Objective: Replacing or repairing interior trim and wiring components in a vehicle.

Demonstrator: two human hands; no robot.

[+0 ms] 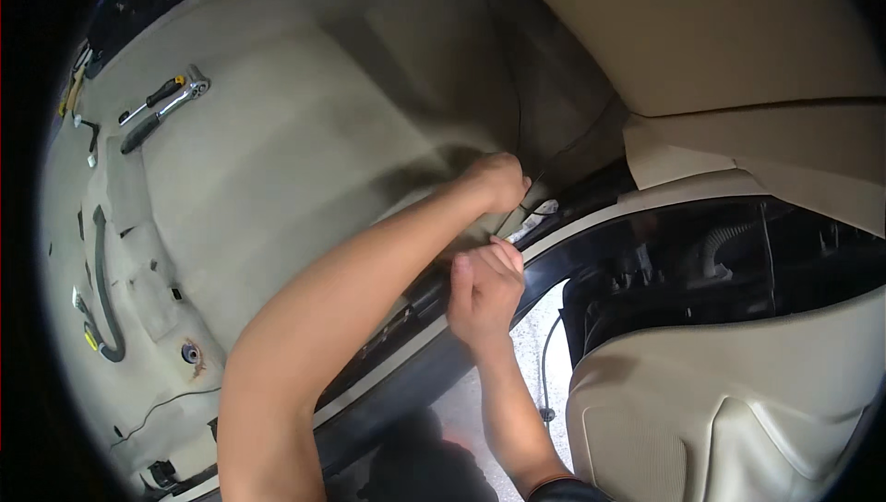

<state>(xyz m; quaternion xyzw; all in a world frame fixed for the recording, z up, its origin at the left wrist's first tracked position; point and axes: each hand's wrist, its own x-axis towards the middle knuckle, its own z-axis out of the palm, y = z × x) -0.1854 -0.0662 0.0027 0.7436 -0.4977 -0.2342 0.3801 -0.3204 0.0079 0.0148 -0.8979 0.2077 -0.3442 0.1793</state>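
Observation:
Both my hands work close together at the edge of a beige-grey car carpet [305, 142], beside the dark door sill [591, 202]. My left hand [499, 182] is closed in a fist, its fingertips turned away from view. A thin black wire [565, 153] runs over the carpet to it and down toward the other hand. Just nearer, my right hand [486, 288] has its fingers curled in, with the wire reaching its fingertips. Between the hands and the sill lies a crumpled whitish strip [535, 220].
On the carpet at the far left lie a ratchet wrench [171, 112] and a yellow-and-black screwdriver [152, 100]. A curved dark grey hose-like piece [104, 290] lies nearer. At right are a beige trim panel [757, 151], a corrugated tube [724, 248] and a beige moulded panel [646, 410].

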